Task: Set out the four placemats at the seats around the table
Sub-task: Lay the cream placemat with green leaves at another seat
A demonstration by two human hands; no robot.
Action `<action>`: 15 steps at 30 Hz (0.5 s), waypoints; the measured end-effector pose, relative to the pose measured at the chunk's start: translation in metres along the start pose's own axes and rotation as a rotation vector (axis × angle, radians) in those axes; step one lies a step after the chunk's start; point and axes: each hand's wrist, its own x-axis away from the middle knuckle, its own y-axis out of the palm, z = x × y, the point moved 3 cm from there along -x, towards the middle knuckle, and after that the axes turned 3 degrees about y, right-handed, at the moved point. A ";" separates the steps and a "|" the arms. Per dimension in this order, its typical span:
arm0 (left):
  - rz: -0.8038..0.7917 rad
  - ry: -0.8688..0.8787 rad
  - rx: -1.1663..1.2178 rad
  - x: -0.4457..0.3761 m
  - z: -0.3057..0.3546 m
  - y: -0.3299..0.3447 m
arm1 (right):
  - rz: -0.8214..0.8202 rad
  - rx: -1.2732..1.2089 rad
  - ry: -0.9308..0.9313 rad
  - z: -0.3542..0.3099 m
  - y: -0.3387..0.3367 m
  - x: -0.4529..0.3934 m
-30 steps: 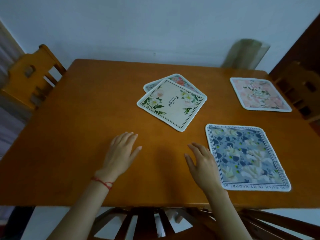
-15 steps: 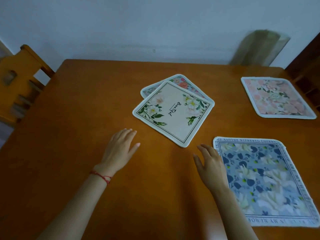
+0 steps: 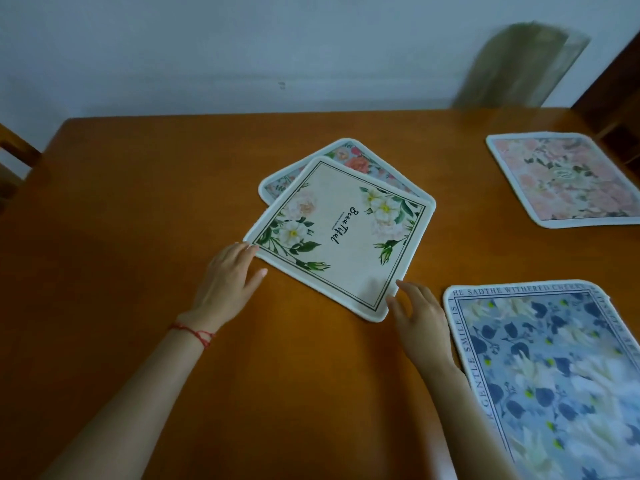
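A cream placemat (image 3: 341, 233) with white flowers lies turned like a diamond in the middle of the wooden table (image 3: 121, 220). It covers most of a second floral placemat (image 3: 349, 157). My left hand (image 3: 227, 282) is open, fingertips at the cream mat's left corner. At the mat's near corner is my right hand (image 3: 419, 313), also open, its fingertips beside the edge. A blue floral placemat (image 3: 554, 372) lies at the near right. A pink floral placemat (image 3: 561, 178) lies at the far right.
A wooden chair (image 3: 14, 157) stands at the table's left side. A dark chair (image 3: 616, 109) stands at the far right. A pale green chair back (image 3: 519, 64) rises behind the far edge, against the white wall.
Both hands have moved forward across the table to the cream placemat's corners. The view has shifted closer to the table.
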 end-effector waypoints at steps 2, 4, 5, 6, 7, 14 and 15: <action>0.009 -0.012 0.011 -0.018 -0.007 0.002 | -0.011 -0.036 0.061 0.001 0.005 -0.010; 0.013 -0.021 0.026 -0.036 -0.012 0.003 | -0.001 -0.057 0.107 0.002 0.008 -0.020; 0.011 -0.026 0.036 -0.044 -0.013 0.004 | 0.007 -0.068 0.129 0.003 0.009 -0.024; 0.007 -0.032 0.047 -0.052 -0.015 0.005 | 0.013 -0.081 0.151 0.005 0.010 -0.028; 0.001 -0.039 0.055 -0.060 -0.017 0.006 | 0.016 -0.092 0.170 0.006 0.011 -0.032; 0.000 -0.063 0.181 -0.103 -0.017 0.015 | 0.024 -0.215 0.274 0.016 0.022 -0.056; 0.007 -0.079 0.216 -0.106 -0.016 0.016 | 0.030 -0.237 0.283 0.016 0.023 -0.058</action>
